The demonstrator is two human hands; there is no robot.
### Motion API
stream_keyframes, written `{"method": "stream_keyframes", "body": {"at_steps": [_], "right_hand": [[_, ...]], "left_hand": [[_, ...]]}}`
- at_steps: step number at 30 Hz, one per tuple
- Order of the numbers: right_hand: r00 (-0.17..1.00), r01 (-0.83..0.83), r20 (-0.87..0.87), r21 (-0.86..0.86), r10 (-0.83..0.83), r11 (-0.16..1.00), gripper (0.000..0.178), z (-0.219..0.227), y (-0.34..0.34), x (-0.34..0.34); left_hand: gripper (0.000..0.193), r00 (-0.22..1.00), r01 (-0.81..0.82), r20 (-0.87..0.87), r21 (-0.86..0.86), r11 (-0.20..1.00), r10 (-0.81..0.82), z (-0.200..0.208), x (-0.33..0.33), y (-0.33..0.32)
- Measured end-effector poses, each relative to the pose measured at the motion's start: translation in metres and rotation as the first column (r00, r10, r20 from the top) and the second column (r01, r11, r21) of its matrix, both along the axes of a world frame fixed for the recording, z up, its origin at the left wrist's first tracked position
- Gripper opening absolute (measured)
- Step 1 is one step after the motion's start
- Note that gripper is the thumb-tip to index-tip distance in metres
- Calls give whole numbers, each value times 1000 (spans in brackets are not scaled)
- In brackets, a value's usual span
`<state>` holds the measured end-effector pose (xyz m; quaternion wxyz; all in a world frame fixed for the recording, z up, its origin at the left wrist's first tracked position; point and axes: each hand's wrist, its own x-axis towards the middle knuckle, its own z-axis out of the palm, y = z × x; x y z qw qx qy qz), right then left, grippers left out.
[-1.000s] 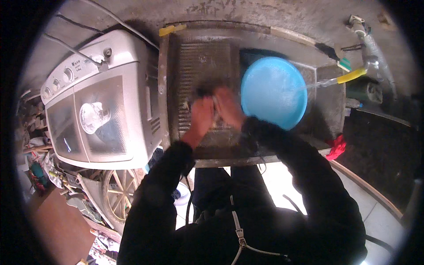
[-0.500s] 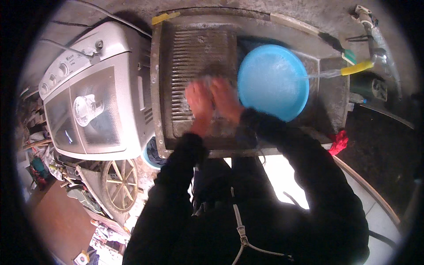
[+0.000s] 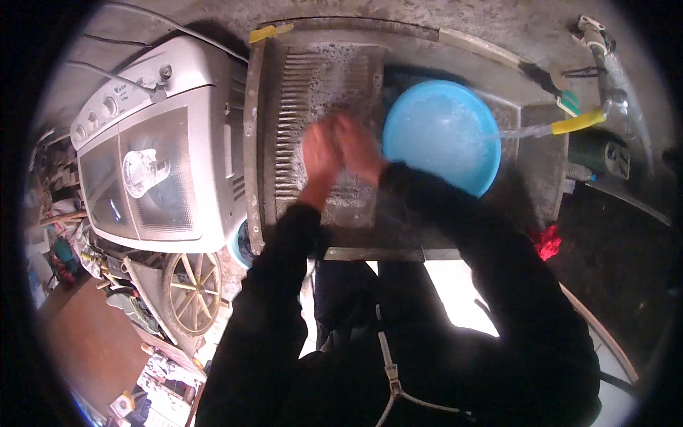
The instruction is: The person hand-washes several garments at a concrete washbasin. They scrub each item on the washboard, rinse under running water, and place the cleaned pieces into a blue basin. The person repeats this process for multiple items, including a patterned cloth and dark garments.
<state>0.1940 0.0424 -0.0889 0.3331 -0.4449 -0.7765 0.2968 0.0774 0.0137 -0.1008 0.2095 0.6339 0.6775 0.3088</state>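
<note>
My left hand and my right hand are pressed together above the ribbed washboard of a dark stone sink. Both look closed, fingers curled in and slightly blurred. Whatever lies between them, if anything, is hidden. Sudsy water glistens on the ridges around them. Close to my right hand and forearm, a round blue basin sits in the sink's deeper side, filled with cloudy, bubbly water. A stream runs into it from a yellow hose end on the tap.
A white washing machine stands left of the sink, with a clear plastic cup on its lid. A green-ended brush or scraper rests on the back rim. Red cloth hangs at the right front corner. A spoked wheel stands lower left.
My hands have come closer together, their fingers curling inward. More white suds and water show on the washboard. The whole view has shifted slightly.
</note>
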Motion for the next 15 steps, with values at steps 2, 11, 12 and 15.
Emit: {"method": "stream_keyframes", "body": {"at_steps": [2, 11, 12, 15], "right_hand": [[995, 84, 39, 163, -91, 983, 29, -2, 44, -13], [974, 228, 35, -238, -226, 944, 27, 28, -81, -7], [970, 234, 105, -174, -219, 956, 26, 24, -78, -8], [929, 330, 262, -261, -263, 907, 28, 10, -17, -13]], "left_hand": [[28, 989, -88, -98, 191, 978, 108, -1, -11, 53], [25, 999, 43, -9, -246, 968, -47, 48, -1, -63], [24, 988, 99, -102, -172, 980, -118, 42, -2, -58], [24, 940, 221, -256, -45, 974, -225, 19, -6, 11]]}}
